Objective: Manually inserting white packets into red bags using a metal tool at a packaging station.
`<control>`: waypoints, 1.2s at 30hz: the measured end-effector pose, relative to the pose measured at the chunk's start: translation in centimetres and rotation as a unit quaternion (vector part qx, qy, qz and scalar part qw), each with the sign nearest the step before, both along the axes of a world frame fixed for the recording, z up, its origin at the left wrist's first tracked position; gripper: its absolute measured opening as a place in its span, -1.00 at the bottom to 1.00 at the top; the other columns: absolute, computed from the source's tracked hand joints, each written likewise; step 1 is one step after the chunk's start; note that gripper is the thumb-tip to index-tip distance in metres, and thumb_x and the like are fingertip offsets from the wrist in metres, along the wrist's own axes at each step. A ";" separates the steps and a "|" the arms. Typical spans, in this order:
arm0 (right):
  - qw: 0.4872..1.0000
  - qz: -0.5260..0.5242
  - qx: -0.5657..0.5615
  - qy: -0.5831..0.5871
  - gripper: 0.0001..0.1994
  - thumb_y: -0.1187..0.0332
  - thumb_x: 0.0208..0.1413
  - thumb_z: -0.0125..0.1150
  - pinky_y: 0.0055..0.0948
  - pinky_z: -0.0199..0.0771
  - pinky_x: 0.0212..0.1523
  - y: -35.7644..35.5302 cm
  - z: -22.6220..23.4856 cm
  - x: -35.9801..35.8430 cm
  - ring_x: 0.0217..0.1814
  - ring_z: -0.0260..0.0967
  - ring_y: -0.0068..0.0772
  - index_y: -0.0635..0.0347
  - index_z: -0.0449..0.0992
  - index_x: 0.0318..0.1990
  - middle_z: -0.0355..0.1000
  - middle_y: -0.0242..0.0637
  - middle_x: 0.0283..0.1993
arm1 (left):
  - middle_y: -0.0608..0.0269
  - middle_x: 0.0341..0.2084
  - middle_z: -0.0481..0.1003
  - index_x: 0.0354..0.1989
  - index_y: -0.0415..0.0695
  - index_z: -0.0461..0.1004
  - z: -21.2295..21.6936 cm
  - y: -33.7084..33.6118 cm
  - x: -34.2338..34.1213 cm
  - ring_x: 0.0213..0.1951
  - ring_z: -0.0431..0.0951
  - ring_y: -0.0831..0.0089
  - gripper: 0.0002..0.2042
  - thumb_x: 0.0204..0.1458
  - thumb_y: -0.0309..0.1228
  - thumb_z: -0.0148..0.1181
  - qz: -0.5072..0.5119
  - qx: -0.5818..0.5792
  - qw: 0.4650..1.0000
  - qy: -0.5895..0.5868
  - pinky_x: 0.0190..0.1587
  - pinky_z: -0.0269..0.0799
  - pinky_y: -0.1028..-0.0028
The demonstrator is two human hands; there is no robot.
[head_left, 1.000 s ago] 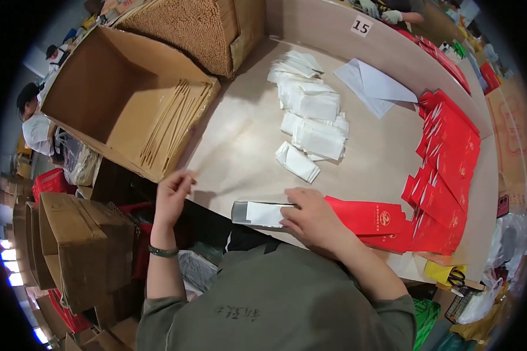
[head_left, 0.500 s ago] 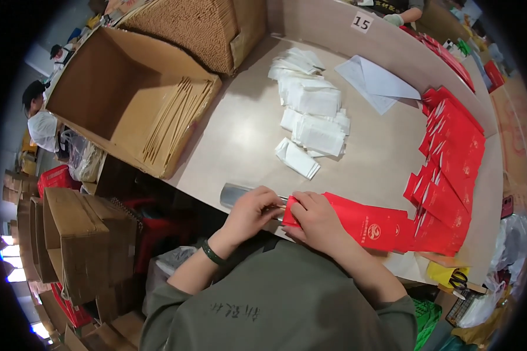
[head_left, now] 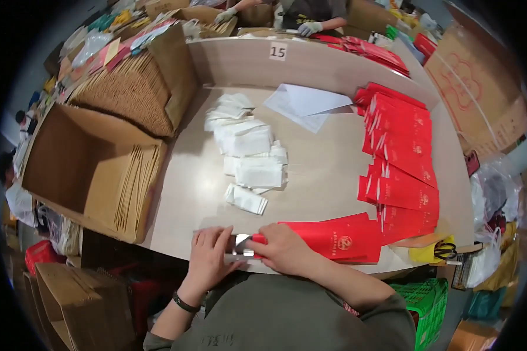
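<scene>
My left hand [head_left: 209,257] is closed at the table's front edge, its fingers and thumb round a shiny metal piece [head_left: 243,245] with a curved, mirror-like surface. Beside it, my right hand [head_left: 284,248] is closed on the near end of a red sleeve [head_left: 257,239], mostly hidden by the fingers. Under and right of that hand lie overlapping flat red sleeves [head_left: 360,240] with a round pale emblem. Small folded white napkins [head_left: 259,172] form a loose column beyond my hands.
At left stands a cardboard box [head_left: 58,152] with several thin wooden sticks [head_left: 132,187]; behind it, another box is packed with sticks [head_left: 126,93]. Red sleeves [head_left: 401,155] overlap at right. White paper [head_left: 310,105] lies near the back partition [head_left: 234,64]. A gloved co-worker [head_left: 310,27] is beyond.
My view has turned, so the table appears shifted left and lower. My left hand has gone from pinching at the red sleeve's end to lying round the metal piece; my right hand stays at the sleeve.
</scene>
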State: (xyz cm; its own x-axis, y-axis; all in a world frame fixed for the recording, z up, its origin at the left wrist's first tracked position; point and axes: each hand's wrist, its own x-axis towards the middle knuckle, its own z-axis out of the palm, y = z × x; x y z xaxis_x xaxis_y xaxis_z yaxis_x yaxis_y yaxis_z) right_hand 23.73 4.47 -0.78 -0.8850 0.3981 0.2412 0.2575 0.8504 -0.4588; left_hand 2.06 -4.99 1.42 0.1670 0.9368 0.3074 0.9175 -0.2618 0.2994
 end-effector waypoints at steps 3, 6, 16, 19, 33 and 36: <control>0.999 0.031 -0.031 -0.021 -0.79 0.30 -0.07 0.35 -0.15 0.45 -0.16 1.2 1.5 0.5 -0.16 0.41 -0.10 0.07 0.50 -0.27 0.41 -0.10 -0.21 | 0.11 -0.33 0.47 -0.07 -0.07 0.43 -2.7 0.6 -1.1 -0.28 0.53 0.09 -0.44 -0.33 -0.30 0.51 -0.016 -0.070 0.997 0.025 -0.27 0.46 0.21; 0.999 -0.022 -0.032 -0.022 -0.80 0.34 0.02 0.27 -0.16 0.49 -0.27 7.5 2.0 5.5 -0.27 0.42 -0.17 0.16 0.49 -0.59 0.42 -0.17 -0.34 | 0.13 -0.46 0.48 -0.34 -0.11 0.37 -1.3 1.1 -0.8 -0.36 0.54 0.07 -0.64 -0.24 -0.30 0.44 0.065 -0.153 0.986 -0.027 -0.36 0.45 0.17; 0.987 0.044 -0.002 -0.153 -0.48 0.12 -0.18 0.47 -0.07 0.33 0.16 5.0 -1.4 6.5 0.21 0.28 0.16 0.28 0.45 -0.14 0.34 0.07 0.17 | -0.11 -0.15 0.41 -0.06 -0.25 0.36 0.4 2.0 7.2 -0.21 0.53 0.04 -0.51 -0.16 -0.31 0.34 -0.182 -0.336 0.875 -0.295 -0.13 0.45 0.21; 0.996 0.004 0.065 -0.067 -0.61 0.14 -0.07 0.42 -0.11 0.41 0.00 3.9 -0.1 4.4 0.03 0.36 0.08 0.27 0.46 -0.25 0.40 0.03 0.01 | -0.04 -0.29 0.48 -0.15 -0.25 0.39 0.4 2.2 5.7 -0.30 0.53 0.10 -0.60 -0.13 -0.31 0.32 -0.124 -0.381 0.855 -0.329 -0.18 0.47 0.26; 0.937 -0.268 -0.169 -0.147 -0.81 0.29 0.03 0.17 -0.01 0.50 -0.34 2.1 0.3 0.4 -0.41 0.51 0.07 0.25 0.53 -0.42 0.49 0.00 -0.52 | 0.07 -0.22 0.50 0.18 -0.09 0.36 -2.1 -1.5 -2.2 -0.17 0.56 0.06 -0.35 -0.16 -0.32 0.44 0.050 -0.261 0.955 -0.134 -0.14 0.50 0.22; 0.943 -0.222 -0.195 -0.153 -0.79 0.27 0.01 0.17 0.01 0.49 -0.29 0.5 0.6 -1.8 -0.38 0.50 0.11 0.26 0.54 -0.44 0.49 0.01 -0.49 | 0.11 -0.23 0.53 0.19 -0.09 0.35 -2.9 -0.1 -2.8 -0.17 0.56 0.08 -0.37 -0.10 -0.23 0.43 -0.050 -0.244 0.963 -0.100 -0.13 0.48 0.21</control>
State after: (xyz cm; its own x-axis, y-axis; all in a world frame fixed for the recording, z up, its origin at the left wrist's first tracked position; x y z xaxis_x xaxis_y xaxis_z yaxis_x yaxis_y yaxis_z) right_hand 21.94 4.99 -0.19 -0.6141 0.7519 -0.2398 0.7200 0.4093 -0.5604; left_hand -0.72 -5.05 -1.51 0.2463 0.9605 -0.1297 0.8059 -0.1287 0.5779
